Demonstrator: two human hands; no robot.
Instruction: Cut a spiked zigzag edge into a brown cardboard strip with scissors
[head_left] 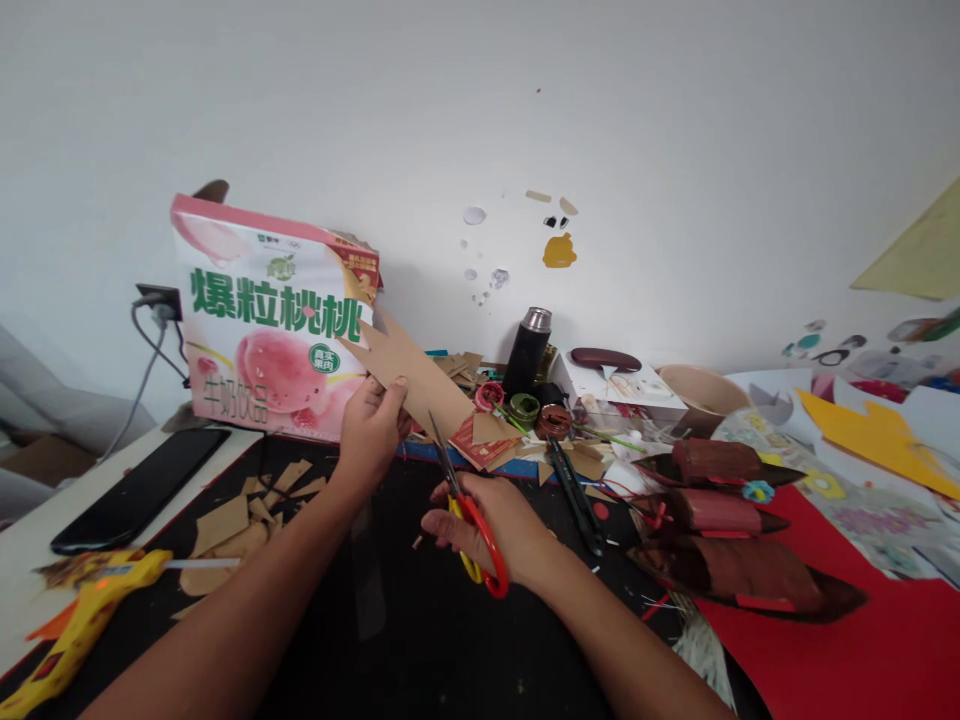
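Note:
My left hand pinches the lower edge of a piece of brown cardboard, holding it up in front of a pink-and-white drink carton. The cardboard's left end is cut into jagged points. In my right hand is a pair of scissors with red and yellow handles. The blades point up and away, close to the cardboard's lower edge; whether they touch it I cannot tell. Below both hands lies a black work surface.
Cardboard scraps and a yellow glue gun lie at left, near a black phone. Behind stand a black thermos and small open jars. A utility knife and brown boat-shaped crafts are at right, by red paper.

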